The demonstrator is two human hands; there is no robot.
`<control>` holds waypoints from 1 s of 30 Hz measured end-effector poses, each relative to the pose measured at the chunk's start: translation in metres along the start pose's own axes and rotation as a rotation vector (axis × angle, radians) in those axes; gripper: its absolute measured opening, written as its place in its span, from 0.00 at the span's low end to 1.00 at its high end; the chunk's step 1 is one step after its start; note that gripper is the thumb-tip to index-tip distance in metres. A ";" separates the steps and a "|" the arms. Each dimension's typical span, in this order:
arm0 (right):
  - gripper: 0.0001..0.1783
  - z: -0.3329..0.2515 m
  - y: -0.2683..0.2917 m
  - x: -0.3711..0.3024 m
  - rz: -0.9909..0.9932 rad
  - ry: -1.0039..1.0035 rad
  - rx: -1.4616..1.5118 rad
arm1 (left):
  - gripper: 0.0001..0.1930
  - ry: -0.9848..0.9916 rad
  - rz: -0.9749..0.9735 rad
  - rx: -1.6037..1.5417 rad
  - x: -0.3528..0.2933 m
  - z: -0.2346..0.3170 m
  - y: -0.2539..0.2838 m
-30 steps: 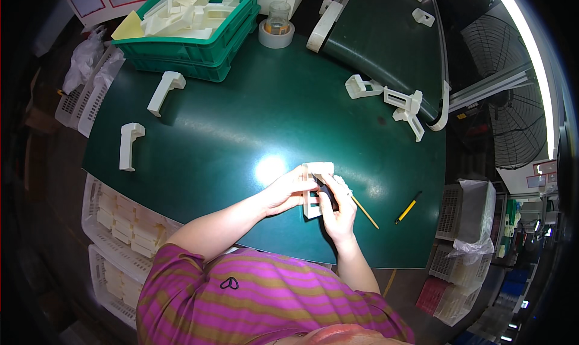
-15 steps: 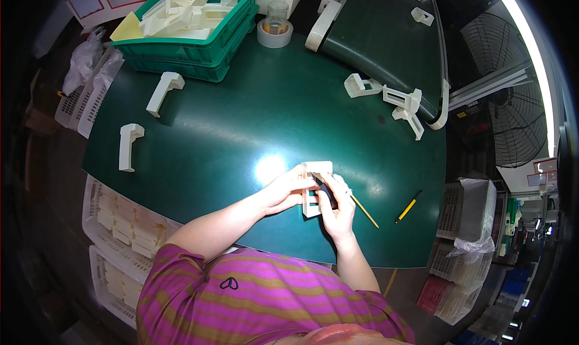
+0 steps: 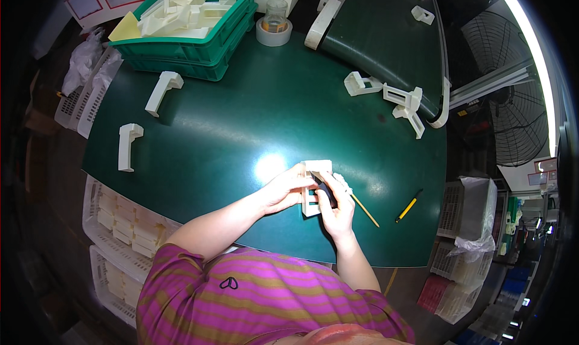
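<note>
My left hand (image 3: 282, 192) grips the left side of a white plastic part (image 3: 314, 168) that rests on the green table (image 3: 241, 128). Against the part's right face my right hand (image 3: 336, 207) presses a small dark tool (image 3: 324, 189), fingers closed around it. A thin wooden stick (image 3: 365, 210) lies just right of my right hand, and a yellow-and-black cutter (image 3: 408, 206) lies farther right.
Two white L-shaped parts (image 3: 128, 145) (image 3: 163, 90) lie at the table's left. Green crates (image 3: 192, 25) full of white parts stand at the back, beside a tape roll (image 3: 274, 33). More white parts (image 3: 403, 101) sit by a conveyor belt (image 3: 386, 37) at the back right. White baskets (image 3: 120, 215) hang below the table's left edge.
</note>
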State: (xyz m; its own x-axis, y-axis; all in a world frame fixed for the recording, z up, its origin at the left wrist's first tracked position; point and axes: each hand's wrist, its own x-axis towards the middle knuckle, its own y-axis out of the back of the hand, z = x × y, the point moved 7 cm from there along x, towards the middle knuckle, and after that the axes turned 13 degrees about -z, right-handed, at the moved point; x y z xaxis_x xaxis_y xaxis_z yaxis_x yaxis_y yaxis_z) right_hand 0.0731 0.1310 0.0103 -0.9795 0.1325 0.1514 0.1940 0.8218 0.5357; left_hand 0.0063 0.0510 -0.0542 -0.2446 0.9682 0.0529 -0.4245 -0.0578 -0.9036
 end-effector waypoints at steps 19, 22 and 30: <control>0.20 0.000 0.000 0.001 0.010 0.011 -0.034 | 0.23 -0.001 -0.007 0.000 0.000 0.000 0.002; 0.20 0.000 0.000 0.001 0.009 0.017 -0.035 | 0.24 -0.001 0.006 -0.015 0.000 -0.002 0.005; 0.20 0.004 -0.002 0.001 -0.001 -0.012 0.024 | 0.23 -0.002 0.014 -0.058 -0.001 -0.004 0.008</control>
State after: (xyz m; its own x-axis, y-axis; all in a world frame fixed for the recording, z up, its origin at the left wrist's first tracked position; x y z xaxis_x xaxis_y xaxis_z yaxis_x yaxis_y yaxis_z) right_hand 0.0718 0.1317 0.0063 -0.9803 0.1380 0.1412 0.1919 0.8347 0.5162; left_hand 0.0066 0.0506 -0.0632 -0.2513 0.9670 0.0412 -0.3697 -0.0566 -0.9274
